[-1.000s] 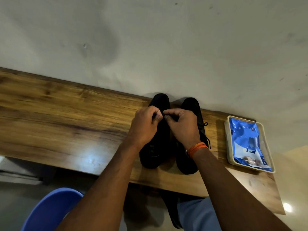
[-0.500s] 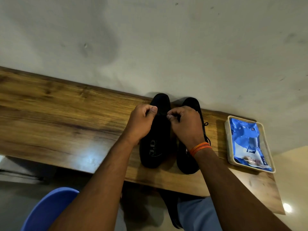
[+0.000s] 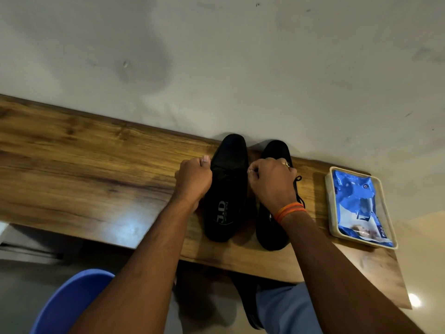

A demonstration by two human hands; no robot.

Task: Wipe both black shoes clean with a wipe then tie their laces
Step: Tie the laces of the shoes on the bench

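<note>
Holding a blue wipe packet (image 3: 358, 208) — one cream tray (image 3: 330, 203)

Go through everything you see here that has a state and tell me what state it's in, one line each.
Left black lace-up shoe: upright on wooden table, laces being pulled apart.
Right black lace-up shoe: upright, lace end hanging loose.
Left hand: fist closed, apparently pinching a lace.
Right hand: curled, apparently pinching a lace.
Blue wipes pack: lying flat in cream plastic tray.
</note>
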